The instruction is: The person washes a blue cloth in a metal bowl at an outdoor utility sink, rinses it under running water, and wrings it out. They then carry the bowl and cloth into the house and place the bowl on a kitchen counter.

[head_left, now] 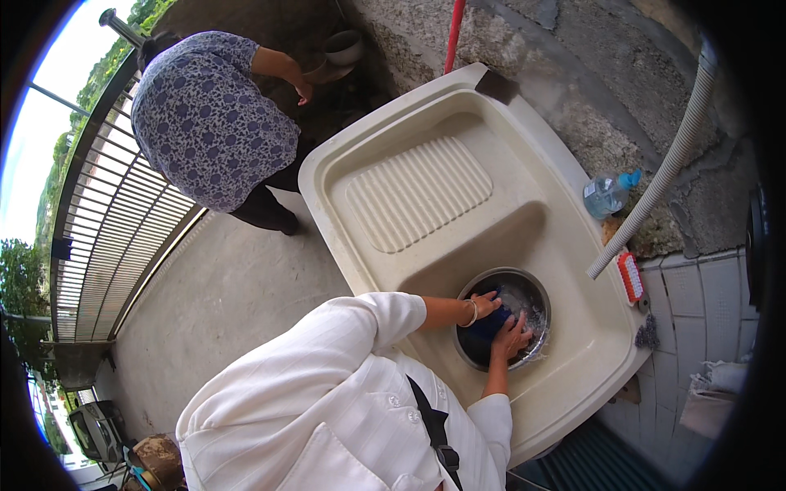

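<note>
Beige sink holds 1 basin, 2 spread hands at 1 blue cloth.

"Position of hands?"

"My left hand lies on dark blue cloth in the metal bowl. My right hand, fingers spread, is in the same bowl, among suds."

"Surroundings?"

"Bowl stands in the cream sink. Orange-and-white brush at the right edge, near the grey hose's open end."
</note>
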The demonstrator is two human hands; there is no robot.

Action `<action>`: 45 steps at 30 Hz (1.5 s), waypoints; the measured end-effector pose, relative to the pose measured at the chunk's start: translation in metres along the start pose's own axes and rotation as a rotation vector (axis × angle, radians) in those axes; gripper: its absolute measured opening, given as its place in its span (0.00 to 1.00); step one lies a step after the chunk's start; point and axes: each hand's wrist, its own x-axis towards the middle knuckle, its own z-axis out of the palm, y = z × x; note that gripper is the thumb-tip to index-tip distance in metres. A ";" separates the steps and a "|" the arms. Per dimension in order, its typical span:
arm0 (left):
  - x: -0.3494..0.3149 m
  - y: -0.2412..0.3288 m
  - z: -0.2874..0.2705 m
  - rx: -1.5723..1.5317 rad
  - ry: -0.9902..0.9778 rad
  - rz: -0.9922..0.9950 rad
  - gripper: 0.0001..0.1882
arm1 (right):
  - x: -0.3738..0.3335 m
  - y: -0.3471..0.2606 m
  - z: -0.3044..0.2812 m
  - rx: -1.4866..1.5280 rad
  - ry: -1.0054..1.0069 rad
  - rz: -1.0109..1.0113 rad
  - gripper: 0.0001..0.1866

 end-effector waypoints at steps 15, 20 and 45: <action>-0.038 0.038 -0.013 -0.338 -0.274 0.165 0.24 | -0.051 -0.085 -0.077 0.604 -0.056 -0.238 0.19; -0.055 0.046 -0.002 -0.063 0.001 0.102 0.20 | -0.003 -0.035 -0.036 0.290 0.064 -0.167 0.22; 0.005 0.005 -0.063 -0.729 -0.465 -0.368 0.30 | -0.042 -0.123 -0.049 0.751 -0.419 -0.076 0.19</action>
